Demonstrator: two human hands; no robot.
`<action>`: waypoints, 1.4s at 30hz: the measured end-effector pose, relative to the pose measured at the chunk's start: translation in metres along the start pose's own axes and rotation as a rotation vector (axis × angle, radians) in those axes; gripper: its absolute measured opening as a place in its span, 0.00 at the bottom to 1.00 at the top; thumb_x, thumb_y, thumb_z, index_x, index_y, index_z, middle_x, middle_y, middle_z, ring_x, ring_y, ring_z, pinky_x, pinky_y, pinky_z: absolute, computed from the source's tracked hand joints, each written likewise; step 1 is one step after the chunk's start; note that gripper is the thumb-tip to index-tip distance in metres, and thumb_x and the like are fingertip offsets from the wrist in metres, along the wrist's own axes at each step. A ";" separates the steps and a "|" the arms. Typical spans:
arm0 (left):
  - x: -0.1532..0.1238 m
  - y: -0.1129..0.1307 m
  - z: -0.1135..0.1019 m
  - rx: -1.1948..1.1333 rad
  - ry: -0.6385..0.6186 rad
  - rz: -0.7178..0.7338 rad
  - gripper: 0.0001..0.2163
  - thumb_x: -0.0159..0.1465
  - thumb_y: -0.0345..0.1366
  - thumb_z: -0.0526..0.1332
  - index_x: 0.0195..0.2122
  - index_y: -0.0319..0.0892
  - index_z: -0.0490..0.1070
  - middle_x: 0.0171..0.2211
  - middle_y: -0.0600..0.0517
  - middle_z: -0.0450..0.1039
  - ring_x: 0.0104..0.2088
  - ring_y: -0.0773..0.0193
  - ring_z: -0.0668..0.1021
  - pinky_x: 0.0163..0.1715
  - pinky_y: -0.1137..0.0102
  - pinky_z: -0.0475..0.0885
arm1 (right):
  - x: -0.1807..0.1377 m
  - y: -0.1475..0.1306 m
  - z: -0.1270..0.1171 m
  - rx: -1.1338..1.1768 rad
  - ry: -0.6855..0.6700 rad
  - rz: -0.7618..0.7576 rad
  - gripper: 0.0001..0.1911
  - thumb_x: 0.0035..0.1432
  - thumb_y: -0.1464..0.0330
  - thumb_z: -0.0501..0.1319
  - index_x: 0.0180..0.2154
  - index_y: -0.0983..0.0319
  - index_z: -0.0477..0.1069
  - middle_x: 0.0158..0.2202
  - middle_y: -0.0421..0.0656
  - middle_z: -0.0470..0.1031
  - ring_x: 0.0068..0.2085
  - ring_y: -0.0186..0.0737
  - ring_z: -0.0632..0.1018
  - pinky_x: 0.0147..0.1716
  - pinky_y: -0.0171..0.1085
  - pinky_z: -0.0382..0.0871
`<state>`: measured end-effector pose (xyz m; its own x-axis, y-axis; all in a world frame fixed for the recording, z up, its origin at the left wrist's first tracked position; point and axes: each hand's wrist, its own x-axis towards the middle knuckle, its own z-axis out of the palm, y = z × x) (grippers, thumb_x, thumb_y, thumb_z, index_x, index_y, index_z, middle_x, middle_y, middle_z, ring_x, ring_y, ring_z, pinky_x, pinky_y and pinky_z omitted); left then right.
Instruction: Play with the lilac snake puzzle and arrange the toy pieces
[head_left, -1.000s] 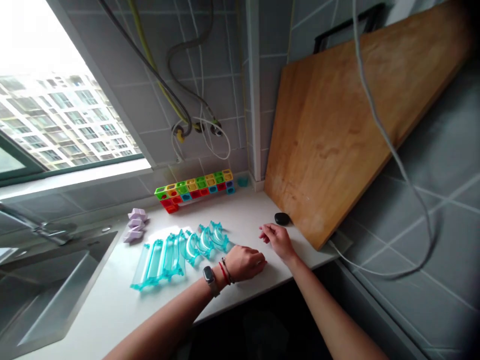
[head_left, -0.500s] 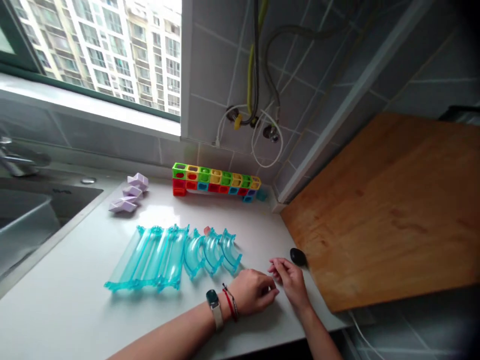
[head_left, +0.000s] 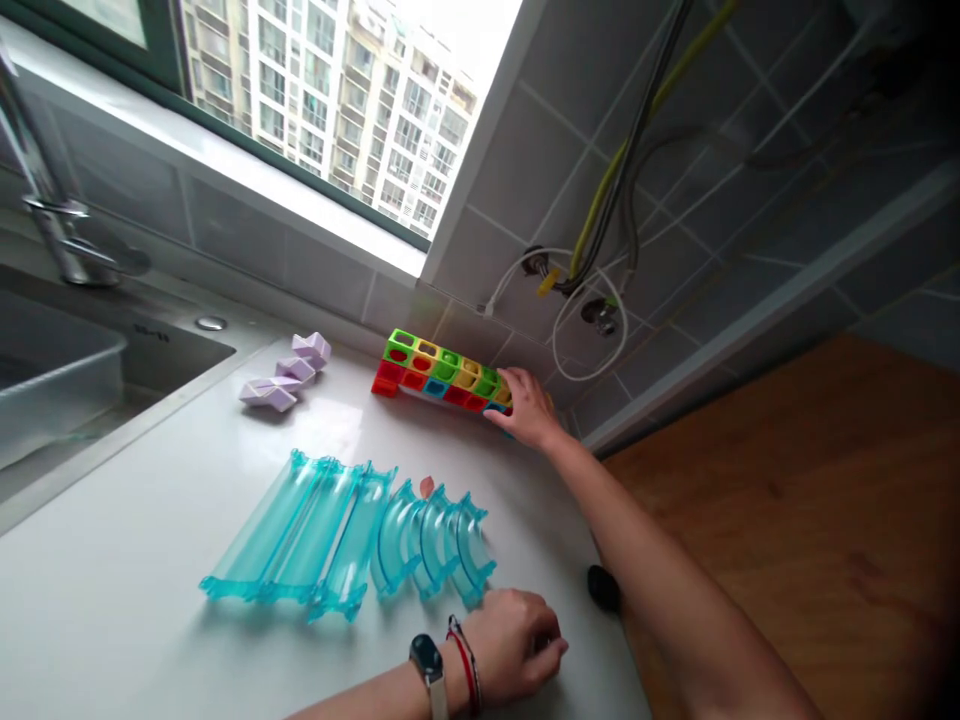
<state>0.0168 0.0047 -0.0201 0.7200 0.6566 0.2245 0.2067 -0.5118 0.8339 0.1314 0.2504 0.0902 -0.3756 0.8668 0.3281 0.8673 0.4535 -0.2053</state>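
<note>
The right hand was at the far end of a two-tier row of coloured blocks, which stood on the white counter near the tiled wall. Its fingers lay over the top of the row's right end, while the thumb pointed along the front, by the lower tier. The blocks thus sat between thumb and fingers, with most of the row extending to the left of the grip, in the open. Whether the hand had tightened on them could not be told.

The left hand was well apart from the row, low over the counter's near side, its fingers loosely curled; what the palm might hold was hidden. Just beside it lay three curved teal track pieces, and left of these a set of straight teal track pieces. A small pink piece lay behind the curves. Lilac angular pieces rested near the sink, and a black rounded object lay below the right forearm.
</note>
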 end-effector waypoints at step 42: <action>0.036 0.020 -0.040 0.539 0.591 0.145 0.48 0.52 0.39 0.77 0.71 0.46 0.54 0.76 0.39 0.42 0.75 0.34 0.43 0.70 0.39 0.50 | -0.219 -0.062 -0.061 0.310 0.128 0.459 0.19 0.53 0.54 0.70 0.38 0.61 0.75 0.33 0.43 0.81 0.33 0.43 0.80 0.34 0.37 0.71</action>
<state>0.0199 0.0401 0.0247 0.3268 0.6700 0.6665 0.5369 -0.7120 0.4525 0.1794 0.0201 0.0872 0.0763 0.9661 0.2468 0.7886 0.0930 -0.6078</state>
